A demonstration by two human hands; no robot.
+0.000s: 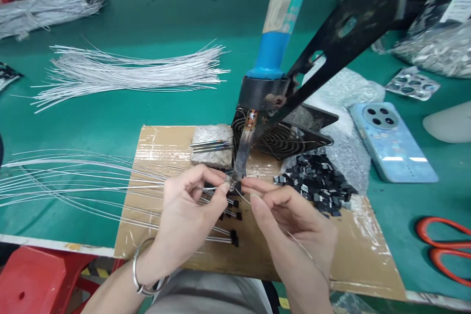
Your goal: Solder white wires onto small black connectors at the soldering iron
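Note:
My left hand (195,211) pinches a white wire (209,188) between thumb and fingertips, its end right by the hot tip (241,157) of a soldering iron. The iron's blue handle (274,51) is clamped in a black metal bracket (331,44), tip pointing down. Between the thumb and fingers of my right hand (294,225) is a thin strand of solder wire (243,197), running up to the tip and trailing across the palm. The exact joint under the tip is too small to make out. Just below lie white wires ending in black connectors (234,238).
Cardboard (353,255) covers the work spot. Black connectors (320,181) are heaped right of a black fan (287,140). A wire bundle (140,71) lies back left. At right are a phone (395,142), red-handled scissors (441,245) and bubble wrap (355,142).

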